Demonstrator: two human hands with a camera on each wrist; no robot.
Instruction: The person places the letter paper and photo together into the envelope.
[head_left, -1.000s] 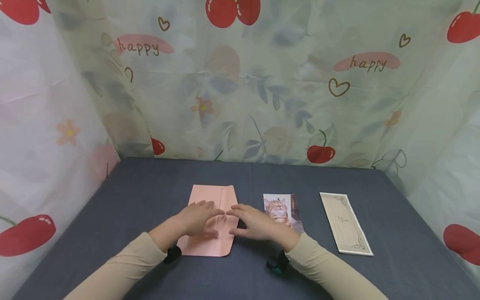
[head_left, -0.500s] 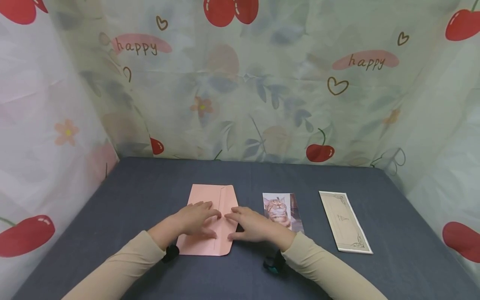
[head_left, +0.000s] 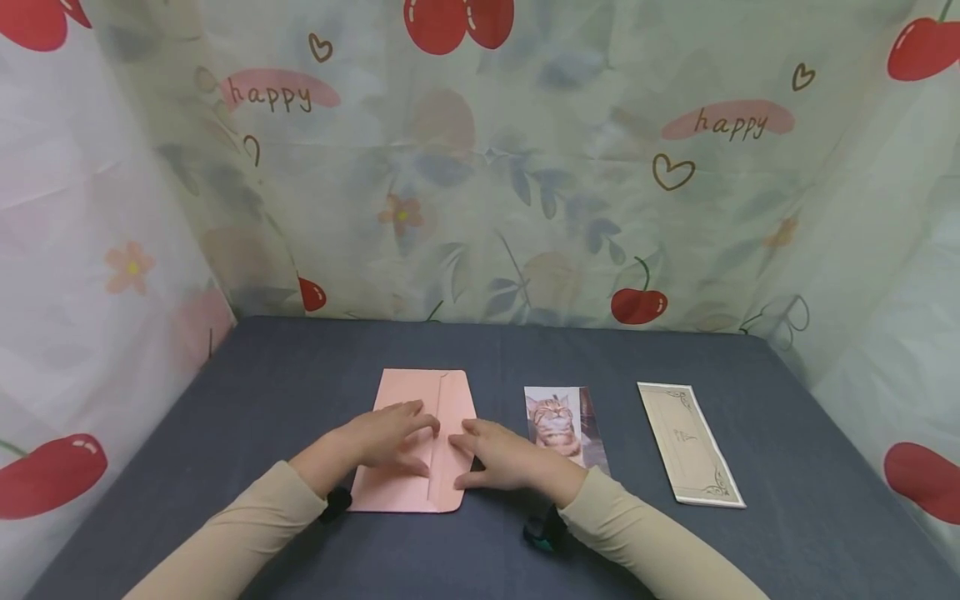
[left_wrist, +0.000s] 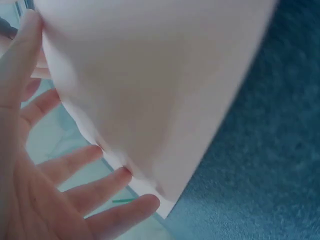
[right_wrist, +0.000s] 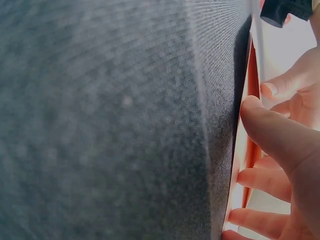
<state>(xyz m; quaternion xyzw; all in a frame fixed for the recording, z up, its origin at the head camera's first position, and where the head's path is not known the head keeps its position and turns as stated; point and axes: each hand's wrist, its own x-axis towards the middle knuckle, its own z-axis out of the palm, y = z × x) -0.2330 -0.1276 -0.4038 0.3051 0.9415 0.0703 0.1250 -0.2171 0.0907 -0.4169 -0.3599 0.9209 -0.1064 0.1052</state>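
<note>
Pink paper envelope [head_left: 442,458] lies flat on the dark blue cloth surface [head_left: 585,354], left of the middle and nearer the left edge than the right edge. Going from the left, a light tan sleeve leads to the left hand [head_left: 382,442], with a small black thing [head_left: 337,504] under its wrist. This hand is over the left part of the envelope. Its fingers are spread and a bit bent, with fingertips touching the paper, and they do not grip it. Next comes the right hand [head_left: 502,457], at the envelope's right side. Its thumb and fingers are wide apart and touch the paper near that side, but they are not closed around it. Another light tan sleeve is behind it, with a black thing [head_left: 546,532] under the wrist. Past that hand is a small picture of an orange striped cat [head_left: 555,425], partly hidden by the right arm. Last is a long beige card with dark curly corners [head_left: 688,446], lying tilted, nearest the surface's right edge. A white cherry-print curtain [head_left: 480,192] hangs behind the far edge.
</note>
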